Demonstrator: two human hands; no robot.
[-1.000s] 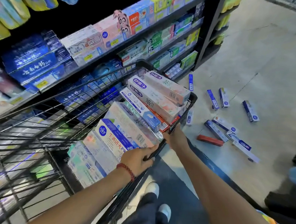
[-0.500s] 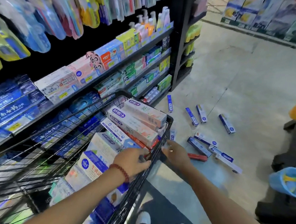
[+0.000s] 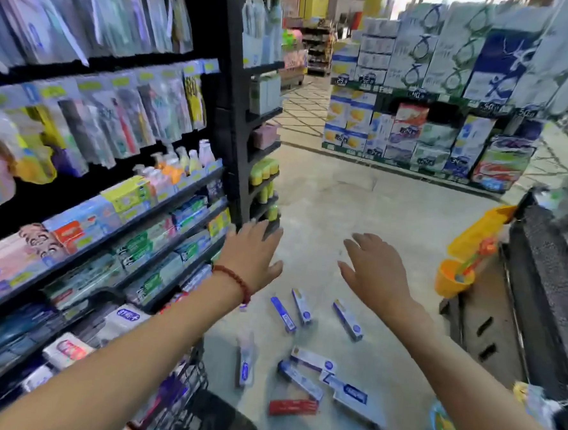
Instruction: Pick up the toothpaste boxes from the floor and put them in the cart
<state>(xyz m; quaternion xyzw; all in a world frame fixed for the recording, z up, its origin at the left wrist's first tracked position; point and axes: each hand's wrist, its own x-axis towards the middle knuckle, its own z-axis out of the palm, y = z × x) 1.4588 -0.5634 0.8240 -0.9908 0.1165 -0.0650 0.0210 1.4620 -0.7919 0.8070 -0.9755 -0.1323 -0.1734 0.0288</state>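
Wire cart (image 3: 178, 394) holds toothpaste boxes (image 3: 68, 349) (blurred); left hand (image 3: 252, 256) and right hand (image 3: 377, 273) spread, empty.

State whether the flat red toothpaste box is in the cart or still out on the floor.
Out. The flat red toothpaste box lies on the grey concrete floor among blue-and-white boxes, right of the black wire cart.

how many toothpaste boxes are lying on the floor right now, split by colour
Blue-and-white toothpaste boxes: 7
Red toothpaste box: 1
Total on the floor: 8. The picture is blurred, so overlapping boxes in the near cluster may hide another.
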